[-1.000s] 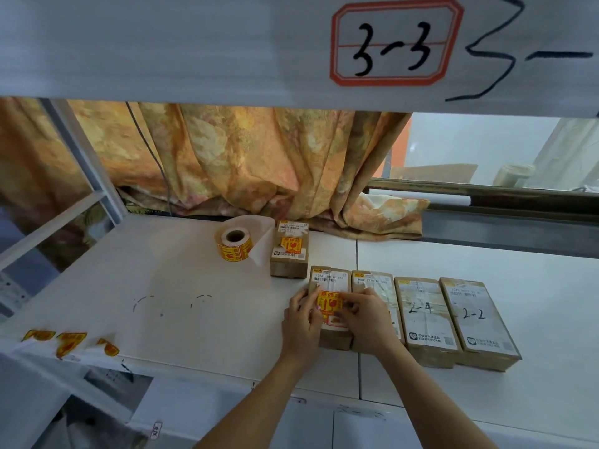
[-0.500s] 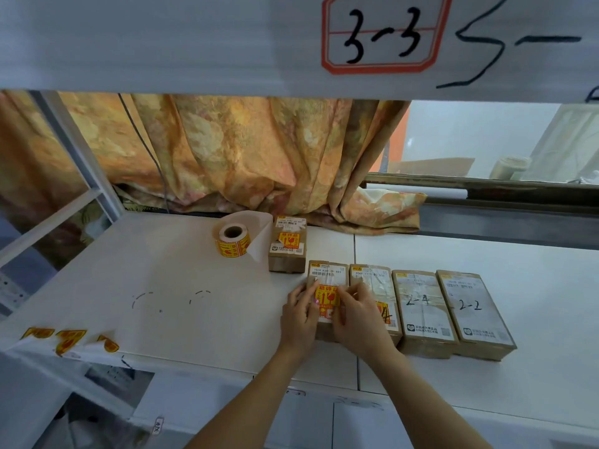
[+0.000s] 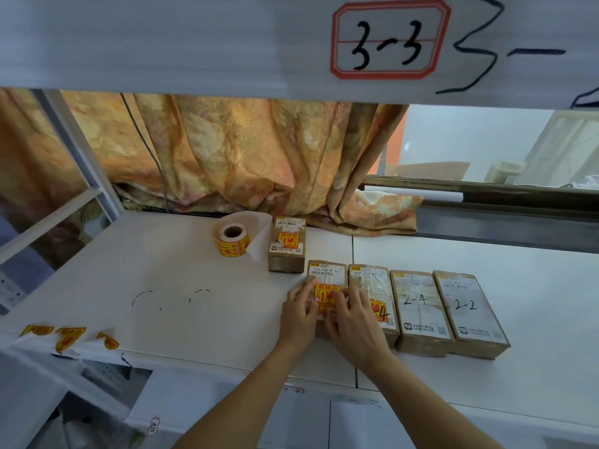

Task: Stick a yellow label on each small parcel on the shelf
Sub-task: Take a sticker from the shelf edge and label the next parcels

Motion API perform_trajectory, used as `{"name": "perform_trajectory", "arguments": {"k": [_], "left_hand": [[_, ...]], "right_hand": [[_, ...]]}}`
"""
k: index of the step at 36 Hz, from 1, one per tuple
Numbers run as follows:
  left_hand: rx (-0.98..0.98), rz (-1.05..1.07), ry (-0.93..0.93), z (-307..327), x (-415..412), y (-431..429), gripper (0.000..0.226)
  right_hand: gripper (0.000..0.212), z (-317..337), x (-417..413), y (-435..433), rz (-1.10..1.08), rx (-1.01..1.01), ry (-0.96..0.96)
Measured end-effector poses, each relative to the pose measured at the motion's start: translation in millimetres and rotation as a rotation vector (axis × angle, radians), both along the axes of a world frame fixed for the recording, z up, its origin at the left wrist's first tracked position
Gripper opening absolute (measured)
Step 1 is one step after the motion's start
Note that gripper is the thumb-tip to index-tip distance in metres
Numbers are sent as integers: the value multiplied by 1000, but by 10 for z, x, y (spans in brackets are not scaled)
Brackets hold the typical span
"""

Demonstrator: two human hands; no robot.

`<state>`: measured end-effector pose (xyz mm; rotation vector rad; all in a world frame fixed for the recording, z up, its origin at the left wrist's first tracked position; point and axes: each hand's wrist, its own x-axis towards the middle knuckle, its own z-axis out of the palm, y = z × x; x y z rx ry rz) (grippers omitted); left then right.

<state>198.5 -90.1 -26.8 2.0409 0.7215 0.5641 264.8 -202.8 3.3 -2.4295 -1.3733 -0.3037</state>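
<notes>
Left hand: the left hand (image 3: 299, 314) lies flat with straight fingers, its tips pressing the left edge of a square yellow paper label with red print (image 3: 326, 294).
Right hand: the right hand (image 3: 351, 322) presses the same label from the right, fingers barely bent and gripping nothing.
Label's place: on top of the leftmost brown cardboard parcel (image 3: 325, 273) in a front row of four. The hands hide its lower edge, so I cannot tell whether it is fully down.
Done: the lone brown parcel behind the row (image 3: 287, 249) carries a yellow label. The second parcel in the row (image 3: 369, 283) appears to carry one too, partly hidden by the right hand.
Left: the parcel marked "2-4" (image 3: 419, 306) and the parcel marked "2-2" (image 3: 466, 306) show no yellow, so I judge the job a little past halfway.
Supply: a roll of yellow labels on a cardboard core (image 3: 231, 239) stands just beside the rear parcel, its white backing trailing. A strip of spare labels (image 3: 69, 338) curls at the shelf's near-left edge.
Materials: the parcels are oblong boxes of matte kraft board with shiny clear tape and white printed slips. The labels are thin and glossy.
Shelf: a smooth white board shelf (image 3: 162, 286) with faint dashed pen marks.
Beyond: a draped orange floral curtain (image 3: 243, 150), and a red-framed "3-3" tag (image 3: 389, 40) above.
</notes>
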Motion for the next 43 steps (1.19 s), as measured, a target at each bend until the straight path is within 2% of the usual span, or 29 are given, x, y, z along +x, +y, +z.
{"name": "perform_trajectory", "arguments": {"k": [6,10,17,22,26,31,43], "left_hand": [[43,40,41,148,-187,-6,48],[15,64,89,260,-373,-26,45],[482,-118,196,341,-529,-59,47],[592,-231,313,299,-549,-116,58],[539,-225,317,240,-572,-162,62],[472,-196,258,196,-601,-228,64],[255,-23,230,273,-727,-193,55]], "right_hand": [[34,23,38,-87,68,-30,-13],[32,48,41,-211,158,-32,-28],[32,-6,14,-315,163,18,-36],[27,-69,-4,-323,146,28,-30],[35,-115,-18,-314,136,40,-23],[31,-33,-9,-285,108,46,5],[30,44,175,-97,117,-39,68]]}}
